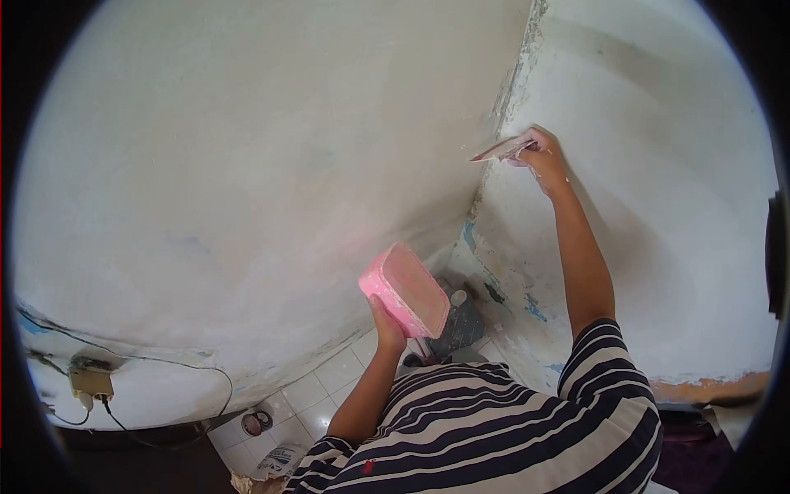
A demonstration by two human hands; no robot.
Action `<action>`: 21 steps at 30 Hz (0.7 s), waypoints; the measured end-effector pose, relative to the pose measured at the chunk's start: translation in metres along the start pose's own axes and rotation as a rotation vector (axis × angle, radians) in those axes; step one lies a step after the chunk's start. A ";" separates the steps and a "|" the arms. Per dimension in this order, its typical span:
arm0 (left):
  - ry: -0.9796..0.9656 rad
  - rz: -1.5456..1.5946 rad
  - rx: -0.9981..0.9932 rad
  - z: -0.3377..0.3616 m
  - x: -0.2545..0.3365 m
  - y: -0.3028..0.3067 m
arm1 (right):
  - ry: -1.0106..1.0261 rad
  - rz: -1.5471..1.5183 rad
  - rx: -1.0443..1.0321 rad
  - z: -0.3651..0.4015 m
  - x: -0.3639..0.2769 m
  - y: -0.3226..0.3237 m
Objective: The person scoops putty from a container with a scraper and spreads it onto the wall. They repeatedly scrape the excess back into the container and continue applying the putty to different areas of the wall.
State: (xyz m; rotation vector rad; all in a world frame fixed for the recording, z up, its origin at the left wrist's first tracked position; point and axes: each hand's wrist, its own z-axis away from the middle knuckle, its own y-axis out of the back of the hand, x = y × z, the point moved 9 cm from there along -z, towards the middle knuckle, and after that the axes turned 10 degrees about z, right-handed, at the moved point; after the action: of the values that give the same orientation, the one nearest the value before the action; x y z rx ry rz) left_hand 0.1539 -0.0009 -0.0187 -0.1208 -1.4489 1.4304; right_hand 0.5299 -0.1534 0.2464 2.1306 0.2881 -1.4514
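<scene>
My left hand is closed around the lower end of a pink plastic tub, which is tilted so that its smeared, pale inside shows. High on the right, my right hand pinches a flat putty spreader. White paste coats parts of those fingers. The spreader's thin edge points left across the corner where the two walls meet, overlapping the left wall in this view. Rough, chipped plaster runs up that corner line above the spreader.
A socket box with plugs and loose cables is at the lower left. Below lie white floor tiles, a roll of tape and a printed bag. A grey container stands in the corner. The right wall rises close by.
</scene>
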 end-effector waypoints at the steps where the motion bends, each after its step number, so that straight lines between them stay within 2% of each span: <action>1: 0.000 0.004 0.000 -0.001 -0.001 0.000 | -0.044 -0.045 -0.014 0.002 -0.002 -0.002; 5: 0.000 0.016 0.026 0.003 -0.004 -0.014 | -0.057 -0.076 -0.027 -0.011 0.017 -0.016; 8: 0.001 0.029 -0.014 0.005 -0.007 -0.027 | -0.054 -0.154 0.058 -0.023 0.027 -0.019; 11: -0.005 -0.039 -0.012 0.001 -0.014 -0.028 | 0.133 -0.018 0.239 -0.035 0.000 -0.010; 12: -0.009 -0.040 -0.012 0.002 -0.013 -0.031 | 0.136 -0.021 0.238 -0.041 -0.014 -0.006; 14: -0.041 -0.030 -0.033 0.006 -0.009 -0.040 | 0.274 0.112 0.308 -0.050 -0.060 0.006; 15: -0.036 -0.032 -0.027 0.007 -0.011 -0.039 | 0.266 0.112 0.306 -0.048 -0.083 0.014; 17: -0.016 -0.016 -0.027 0.006 -0.014 -0.039 | 0.249 -0.073 0.215 -0.047 -0.120 0.021; 18: -0.018 -0.019 -0.025 0.006 -0.014 -0.041 | 0.248 -0.077 0.214 -0.046 -0.116 0.024; 21: -0.049 -0.036 -0.031 0.007 -0.015 -0.049 | 0.044 0.011 0.108 -0.043 -0.064 0.019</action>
State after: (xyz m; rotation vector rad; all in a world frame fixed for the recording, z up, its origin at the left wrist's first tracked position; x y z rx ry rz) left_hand 0.1834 -0.0297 0.0126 -0.0788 -1.5067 1.3905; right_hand 0.5470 -0.1377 0.3226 2.2484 0.2179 -1.4450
